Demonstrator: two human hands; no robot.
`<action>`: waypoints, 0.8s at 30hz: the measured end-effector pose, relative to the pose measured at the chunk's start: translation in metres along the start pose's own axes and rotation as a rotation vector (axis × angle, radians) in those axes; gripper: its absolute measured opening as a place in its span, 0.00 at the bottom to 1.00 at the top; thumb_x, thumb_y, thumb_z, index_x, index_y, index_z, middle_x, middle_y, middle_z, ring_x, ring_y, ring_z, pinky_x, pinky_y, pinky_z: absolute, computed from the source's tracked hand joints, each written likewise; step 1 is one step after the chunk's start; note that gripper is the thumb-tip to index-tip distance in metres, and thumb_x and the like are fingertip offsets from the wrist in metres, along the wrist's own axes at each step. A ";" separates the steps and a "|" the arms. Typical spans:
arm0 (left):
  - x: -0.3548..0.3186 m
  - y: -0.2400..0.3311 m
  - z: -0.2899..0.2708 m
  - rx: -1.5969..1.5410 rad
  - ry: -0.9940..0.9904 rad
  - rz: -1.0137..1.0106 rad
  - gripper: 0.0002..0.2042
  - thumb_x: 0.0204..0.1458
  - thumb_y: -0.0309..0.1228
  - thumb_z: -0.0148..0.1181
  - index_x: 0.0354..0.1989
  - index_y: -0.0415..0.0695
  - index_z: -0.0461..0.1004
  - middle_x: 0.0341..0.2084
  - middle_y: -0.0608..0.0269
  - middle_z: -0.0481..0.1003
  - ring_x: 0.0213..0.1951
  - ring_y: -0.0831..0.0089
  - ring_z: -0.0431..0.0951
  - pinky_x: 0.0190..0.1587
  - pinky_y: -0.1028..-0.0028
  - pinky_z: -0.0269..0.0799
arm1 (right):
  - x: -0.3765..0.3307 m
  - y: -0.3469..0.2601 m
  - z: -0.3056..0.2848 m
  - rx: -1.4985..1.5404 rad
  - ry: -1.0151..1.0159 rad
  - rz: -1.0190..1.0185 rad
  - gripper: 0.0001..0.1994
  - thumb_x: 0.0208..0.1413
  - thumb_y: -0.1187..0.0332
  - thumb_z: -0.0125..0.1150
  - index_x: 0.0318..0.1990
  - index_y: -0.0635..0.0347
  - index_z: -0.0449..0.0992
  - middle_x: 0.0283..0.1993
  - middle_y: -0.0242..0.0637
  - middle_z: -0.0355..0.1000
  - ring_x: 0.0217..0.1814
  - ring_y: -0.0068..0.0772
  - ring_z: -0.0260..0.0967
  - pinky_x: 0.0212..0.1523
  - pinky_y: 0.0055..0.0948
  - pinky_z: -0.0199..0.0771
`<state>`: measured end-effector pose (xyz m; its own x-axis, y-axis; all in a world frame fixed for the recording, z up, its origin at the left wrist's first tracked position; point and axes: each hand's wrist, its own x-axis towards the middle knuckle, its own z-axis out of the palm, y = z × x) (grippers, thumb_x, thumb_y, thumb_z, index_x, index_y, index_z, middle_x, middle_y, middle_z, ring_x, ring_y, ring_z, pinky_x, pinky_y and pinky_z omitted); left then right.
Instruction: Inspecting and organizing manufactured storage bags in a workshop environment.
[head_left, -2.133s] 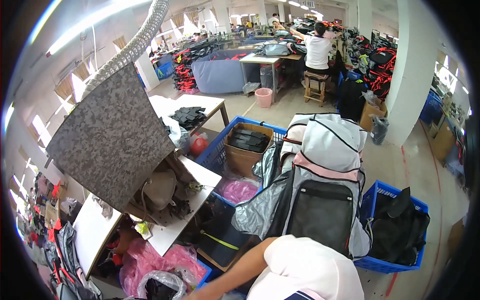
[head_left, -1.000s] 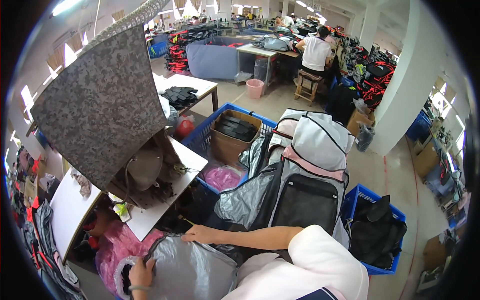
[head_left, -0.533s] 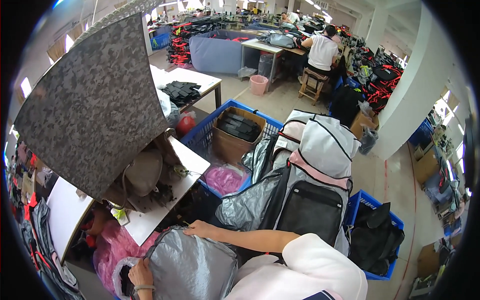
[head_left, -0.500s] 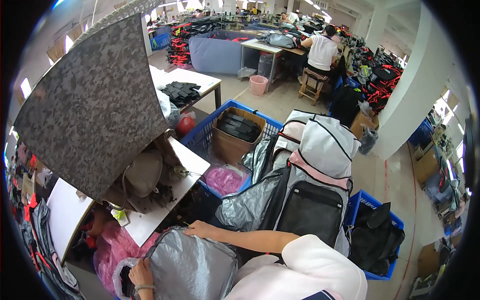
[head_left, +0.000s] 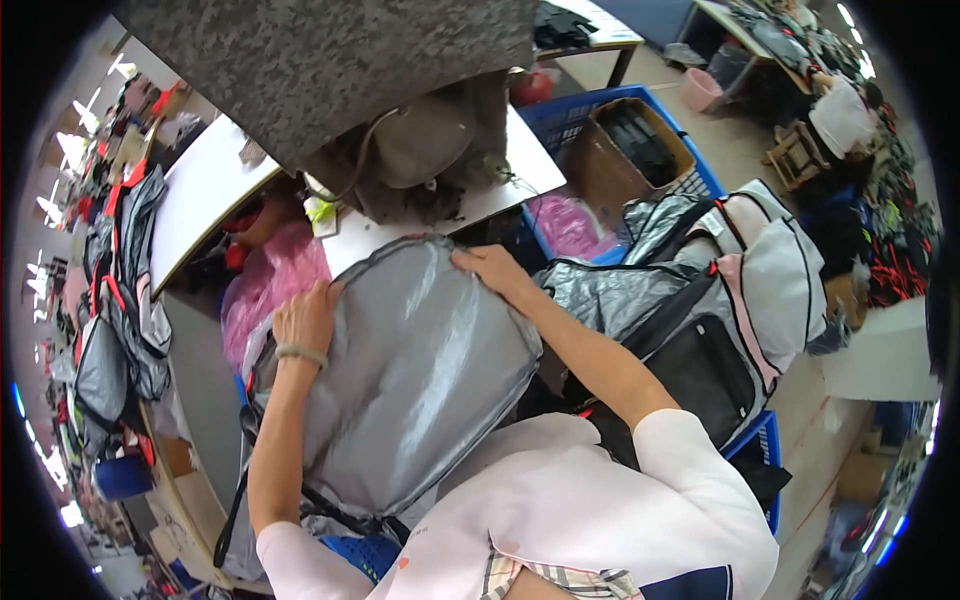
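Observation:
A large rounded silver-lined bag (head_left: 415, 370) with a dark bound edge lies across my lap, its far edge up by the white sewing table (head_left: 390, 238). My left hand (head_left: 303, 322), with a band on the wrist, is closed on the bag's left edge. On its far right edge my right hand (head_left: 490, 270) is closed, the fingers partly hidden at the rim. Black straps (head_left: 240, 500) hang from the bag's lower left. Just beyond the bag stands a sewing machine (head_left: 425, 145), partly covered by a grey camouflage-patterned panel (head_left: 340, 60).
At right are stacked grey, pink and white bags (head_left: 700, 360) with silver lining. A blue crate (head_left: 690, 165) behind them holds a cardboard box (head_left: 610, 150) and pink plastic (head_left: 570, 228). Pink plastic bagging (head_left: 275, 285) hangs beside the table. Farther off, a person (head_left: 842, 115) sits working.
The view has turned down and to the right. Silver fabric that lay low in my lap now spreads wider and reaches up to the table, with both hands still on its edge.

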<state>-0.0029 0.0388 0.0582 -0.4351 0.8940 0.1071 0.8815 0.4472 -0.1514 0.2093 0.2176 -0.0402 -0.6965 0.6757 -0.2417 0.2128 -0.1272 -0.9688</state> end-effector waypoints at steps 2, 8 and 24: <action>0.008 -0.003 0.004 0.024 -0.027 -0.040 0.17 0.54 0.46 0.43 0.27 0.45 0.71 0.18 0.51 0.73 0.24 0.54 0.75 0.25 0.59 0.68 | 0.021 0.009 0.002 0.044 -0.034 0.039 0.21 0.49 0.55 0.57 0.29 0.71 0.74 0.19 0.34 0.68 0.24 0.19 0.60 0.29 0.24 0.62; 0.034 0.011 0.021 0.081 -0.081 -0.108 0.18 0.54 0.47 0.43 0.28 0.47 0.71 0.20 0.53 0.74 0.26 0.54 0.75 0.27 0.59 0.68 | 0.069 0.036 -0.001 0.047 -0.087 0.097 0.19 0.50 0.56 0.57 0.31 0.69 0.76 0.23 0.30 0.69 0.26 0.19 0.63 0.31 0.22 0.63; 0.105 0.016 0.062 0.224 -0.198 -0.158 0.17 0.55 0.46 0.40 0.31 0.47 0.70 0.21 0.53 0.75 0.27 0.54 0.76 0.28 0.59 0.69 | 0.170 0.076 0.002 -0.222 -0.016 -0.126 0.16 0.47 0.56 0.57 0.28 0.63 0.75 0.27 0.53 0.69 0.31 0.53 0.67 0.32 0.39 0.64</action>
<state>-0.0459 0.1412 0.0061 -0.6098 0.7914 -0.0436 0.7476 0.5561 -0.3630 0.1055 0.3212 -0.1551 -0.7373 0.6644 -0.1225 0.2679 0.1212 -0.9558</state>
